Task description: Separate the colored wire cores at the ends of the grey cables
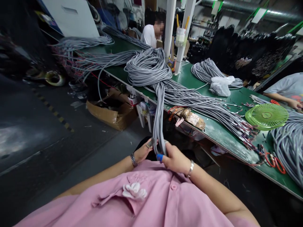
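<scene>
A bunch of grey cables (159, 116) hangs over the table's front edge, down to my waist. My right hand (174, 158) is closed round the lower end of this bunch, a blue cover on its thumb. From the other side my left hand (144, 152) grips the same cables, its fingertips partly hidden behind them. Up on the table, the hanging bunch leads back to a large coiled heap of grey cable (149, 67). More cables (199, 104) run to the right, their stripped ends showing coloured wires.
The green table (236, 148) carries a green basket (266, 116), red-handled scissors (276, 162), a plastic bag (221, 85) and another cable coil (213, 72). White posts (169, 28) rise from it. An open cardboard box (112, 110) stands below. Two other people work across and to the right.
</scene>
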Tool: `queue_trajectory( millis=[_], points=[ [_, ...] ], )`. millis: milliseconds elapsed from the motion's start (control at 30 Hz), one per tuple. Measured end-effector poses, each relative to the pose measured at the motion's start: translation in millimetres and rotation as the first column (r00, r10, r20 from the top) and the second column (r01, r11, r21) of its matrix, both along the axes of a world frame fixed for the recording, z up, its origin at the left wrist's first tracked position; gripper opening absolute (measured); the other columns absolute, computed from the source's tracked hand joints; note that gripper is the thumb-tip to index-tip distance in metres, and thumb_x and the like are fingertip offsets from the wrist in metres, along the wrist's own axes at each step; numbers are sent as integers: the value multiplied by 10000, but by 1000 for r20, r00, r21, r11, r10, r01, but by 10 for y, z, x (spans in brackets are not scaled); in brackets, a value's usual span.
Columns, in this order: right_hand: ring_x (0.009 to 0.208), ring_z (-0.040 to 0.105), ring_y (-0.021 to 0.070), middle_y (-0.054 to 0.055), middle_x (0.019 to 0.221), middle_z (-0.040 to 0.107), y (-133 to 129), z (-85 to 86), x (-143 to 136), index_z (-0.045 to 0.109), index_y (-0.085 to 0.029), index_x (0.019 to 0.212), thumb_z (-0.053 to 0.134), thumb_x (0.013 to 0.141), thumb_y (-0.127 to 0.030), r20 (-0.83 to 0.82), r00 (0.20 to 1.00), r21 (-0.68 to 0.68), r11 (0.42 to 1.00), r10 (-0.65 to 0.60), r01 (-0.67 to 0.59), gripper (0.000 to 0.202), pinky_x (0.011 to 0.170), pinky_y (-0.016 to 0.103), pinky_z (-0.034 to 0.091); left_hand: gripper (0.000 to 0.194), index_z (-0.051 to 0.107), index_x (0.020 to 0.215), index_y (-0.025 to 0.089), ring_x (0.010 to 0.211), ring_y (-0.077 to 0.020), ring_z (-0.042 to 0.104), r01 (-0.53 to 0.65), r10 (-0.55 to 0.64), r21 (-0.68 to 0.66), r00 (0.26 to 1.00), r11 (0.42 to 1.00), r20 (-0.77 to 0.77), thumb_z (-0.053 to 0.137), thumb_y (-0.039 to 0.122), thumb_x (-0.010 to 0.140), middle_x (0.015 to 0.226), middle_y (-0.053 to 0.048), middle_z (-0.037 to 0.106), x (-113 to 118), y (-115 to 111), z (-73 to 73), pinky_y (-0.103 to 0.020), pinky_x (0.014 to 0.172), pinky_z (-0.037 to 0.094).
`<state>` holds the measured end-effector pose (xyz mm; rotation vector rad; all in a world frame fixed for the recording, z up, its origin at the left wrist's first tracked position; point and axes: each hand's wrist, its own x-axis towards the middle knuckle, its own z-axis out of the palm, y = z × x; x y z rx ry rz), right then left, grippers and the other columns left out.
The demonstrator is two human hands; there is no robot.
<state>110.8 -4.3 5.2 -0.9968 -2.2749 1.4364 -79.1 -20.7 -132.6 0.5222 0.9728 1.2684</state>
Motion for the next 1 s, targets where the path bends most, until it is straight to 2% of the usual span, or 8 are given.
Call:
queue_trajectory(
  millis=[133,300,400,500,633,800,900,1000],
  points=[
    [524,434,102,-15,671,555,-59,-326,-184,518,-178,909,669,771,-377,138,981,55,988,136,-144,286,479,216,309,588,623,1128,178,1043,-281,602,-16,2,95,989,995,146,497,645,795,1057,-138,674,-20,-18,413,-402,881,456],
    [538,479,112,-2,641,585,211,-694,-170,611,-188,851,618,817,-495,109,962,69,964,249,-257,310,524,221,341,211,684,906,188,559,-157,550,99,-102,23,970,995,220,611,342,783,607,-14,555,-280,-133,732,-337,635,469],
    [714,598,183,55,780,662,608,-900,-185,648,-194,919,598,821,-527,91,994,92,995,-54,46,350,638,262,422,153,703,849,175,435,-101,402,57,-52,-14,967,998,248,593,250,773,495,27,406,-473,-223,697,-285,506,404],
    [1007,590,261,124,1100,636,1057,-1080,-381,577,-178,1151,710,704,-540,33,935,137,928,-354,347,590,838,331,445,181,713,879,164,437,-98,395,26,-17,-32,968,999,250,593,249,773,493,24,409,-617,-316,623,-271,480,385],
    [1091,558,250,101,1152,618,1381,-1284,-880,546,-179,1157,795,582,-493,-57,931,-81,931,-361,356,701,933,357,434,167,683,876,125,438,-81,405,-24,28,-25,979,999,202,644,240,762,500,36,430,-757,-390,544,-245,476,390],
    [645,617,152,-6,725,622,1185,-1529,-1033,558,-166,927,713,681,-456,-172,919,-428,868,-353,253,411,646,294,514,135,607,815,122,364,-34,324,-125,125,-2,990,992,68,669,230,762,482,69,415,-1163,-367,414,-182,383,291],
    [493,554,119,-50,595,546,887,-1528,-600,529,-168,863,719,685,-342,-117,918,-428,853,-379,297,312,538,267,488,181,556,790,140,364,-22,344,-175,175,10,980,984,-93,707,206,714,516,59,481,-1411,-338,304,-158,373,277],
    [462,541,113,-54,573,547,483,-1279,-78,529,-185,899,658,743,-267,77,940,-213,916,-332,340,218,473,220,417,253,533,810,154,372,-22,366,-194,185,-30,963,980,-194,733,207,666,533,57,518,-1497,-306,178,-143,369,272]
  ],
)
